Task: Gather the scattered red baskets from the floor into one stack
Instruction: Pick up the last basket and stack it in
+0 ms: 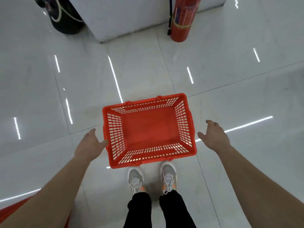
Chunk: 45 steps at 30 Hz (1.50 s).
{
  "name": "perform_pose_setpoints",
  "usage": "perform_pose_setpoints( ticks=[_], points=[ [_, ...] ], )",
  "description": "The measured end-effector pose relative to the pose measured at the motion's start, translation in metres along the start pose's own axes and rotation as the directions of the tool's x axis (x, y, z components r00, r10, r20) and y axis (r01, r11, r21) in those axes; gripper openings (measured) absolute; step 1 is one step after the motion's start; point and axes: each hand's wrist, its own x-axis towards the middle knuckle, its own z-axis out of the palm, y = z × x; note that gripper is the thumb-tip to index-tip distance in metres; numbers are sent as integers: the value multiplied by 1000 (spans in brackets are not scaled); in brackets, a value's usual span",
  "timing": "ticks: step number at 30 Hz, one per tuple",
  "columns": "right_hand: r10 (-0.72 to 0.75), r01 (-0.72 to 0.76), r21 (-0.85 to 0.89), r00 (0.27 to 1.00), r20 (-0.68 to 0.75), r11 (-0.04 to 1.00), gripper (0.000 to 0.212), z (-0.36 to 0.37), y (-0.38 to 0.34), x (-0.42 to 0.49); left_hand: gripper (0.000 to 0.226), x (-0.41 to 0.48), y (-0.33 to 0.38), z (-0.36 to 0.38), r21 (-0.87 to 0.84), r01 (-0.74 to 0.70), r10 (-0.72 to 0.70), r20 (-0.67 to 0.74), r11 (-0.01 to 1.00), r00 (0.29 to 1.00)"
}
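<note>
- Red plastic basket (148, 129) lies in the centre of the frame, open side up, with slotted walls and a solid bottom, and nothing inside it.
- Its long sides run left to right, turned a little so that the right end lies higher in the frame.
- At the basket's left end is the left hand (92, 143), fingers loose and uncurled, grasping nothing; its thumb tip meets the left rim.
- To the right of the basket is the right hand (213, 134), apart from the rim, fingers relaxed and spread, holding nothing.
- Both bare forearms reach in from the lower corners of the frame.
- Just below the basket stand pale shoes (168, 176) with orange marks; the basket's near rim covers their toes.
- Black trousers (139, 209) fill the lower centre.
- All around is a glossy white tiled floor (246, 96), streaked with reflected strips of light.
- At the top, right of centre, a red fire extinguisher (181, 22) stands upright beside a white block (123, 17).
- In the upper left sits a dark round object (65, 17) with a white cord across it.
- A red edge (13, 208) shows in the lower left corner, partly behind the left forearm; I cannot tell what it belongs to.
</note>
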Motion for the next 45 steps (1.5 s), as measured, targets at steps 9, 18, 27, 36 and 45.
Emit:
perform_pose_setpoints(
  ticks=[9, 18, 27, 36, 45],
  points=[
    [-48, 60, 174, 996, -74, 983, 41, 120, 6, 99, 54, 98, -40, 126, -200, 0, -19, -89, 980, 996],
    [-112, 127, 153, 988, -103, 980, 39, 61, -19, -7, 49, 3, -78, 43, -276, -23, -9, -114, 961, 993],
    [-338, 343, 87, 939, -68, 935, 39, -97, -124, -206, 42, -225, -168, -139, -354, 42, -139, -252, 934, 958],
    [-664, 663, -36, 747, -14, 747, 39, -164, -242, -372, 36, -478, -289, -191, -629, 111, -427, -377, 769, 822],
    [-875, 903, -111, 430, 223, 415, 39, -83, -358, -535, 33, -653, -413, -109, -815, 262, -785, -328, 516, 526]
  ],
)
